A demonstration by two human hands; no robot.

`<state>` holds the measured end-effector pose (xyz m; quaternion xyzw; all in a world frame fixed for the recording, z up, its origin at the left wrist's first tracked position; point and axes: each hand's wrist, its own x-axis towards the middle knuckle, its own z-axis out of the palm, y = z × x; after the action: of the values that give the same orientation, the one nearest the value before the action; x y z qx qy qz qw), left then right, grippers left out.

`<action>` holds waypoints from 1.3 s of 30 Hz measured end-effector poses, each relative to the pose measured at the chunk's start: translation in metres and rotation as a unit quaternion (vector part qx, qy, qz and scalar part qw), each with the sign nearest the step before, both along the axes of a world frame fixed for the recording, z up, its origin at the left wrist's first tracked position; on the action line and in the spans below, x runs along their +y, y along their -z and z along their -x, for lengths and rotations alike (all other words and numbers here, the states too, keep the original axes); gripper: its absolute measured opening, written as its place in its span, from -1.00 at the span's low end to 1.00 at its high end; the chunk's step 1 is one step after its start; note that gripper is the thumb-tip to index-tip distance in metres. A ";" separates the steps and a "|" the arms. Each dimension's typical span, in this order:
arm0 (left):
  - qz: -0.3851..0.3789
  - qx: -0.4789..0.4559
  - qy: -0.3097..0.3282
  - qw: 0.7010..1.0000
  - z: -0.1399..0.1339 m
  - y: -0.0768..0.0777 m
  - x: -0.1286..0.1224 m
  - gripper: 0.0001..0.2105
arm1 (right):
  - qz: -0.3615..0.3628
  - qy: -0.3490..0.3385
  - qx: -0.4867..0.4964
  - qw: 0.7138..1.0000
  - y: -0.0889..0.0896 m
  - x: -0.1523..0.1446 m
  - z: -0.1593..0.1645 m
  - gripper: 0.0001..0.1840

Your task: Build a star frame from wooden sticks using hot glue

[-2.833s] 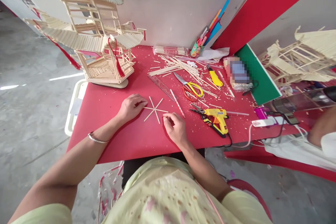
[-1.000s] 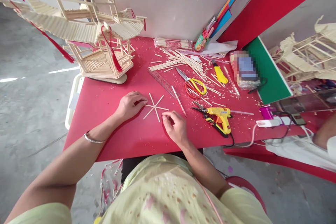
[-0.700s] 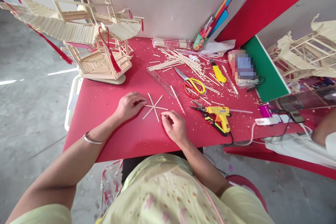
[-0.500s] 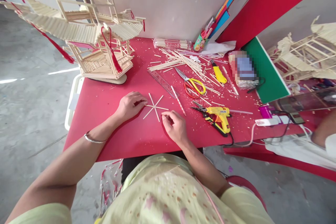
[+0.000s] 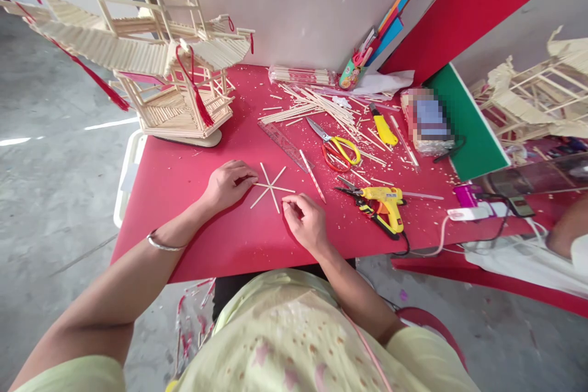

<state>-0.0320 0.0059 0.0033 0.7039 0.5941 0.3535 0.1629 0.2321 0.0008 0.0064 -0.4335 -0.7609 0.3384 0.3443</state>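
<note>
A six-armed star of thin wooden sticks lies flat on the red table in front of me. At its left arm, my left hand has thumb and forefinger pinched together, with the fingertips at the stick's end. My right hand rests at the star's lower right, its thumb and forefinger curled together just off the stick ends. Whether anything small sits in that pinch is hidden. A red-and-white patterned pencil lies above my right hand, beside a clear ruler.
Scissors, a yellow cutter, pliers and a yellow glue gun lie to the right. Loose sticks are strewn behind. A stick-built pagoda stands at the table's left. A co-worker's arm shows far right.
</note>
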 end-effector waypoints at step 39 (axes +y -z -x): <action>-0.009 0.004 0.006 1.000 0.001 0.002 0.000 -0.79 | -0.023 -0.011 -0.024 0.999 0.001 0.000 0.000 -0.83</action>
<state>-0.0329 0.0060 0.0017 0.7104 0.5871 0.3554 0.1562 0.2317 0.0013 0.0054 -0.4251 -0.7815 0.3139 0.3317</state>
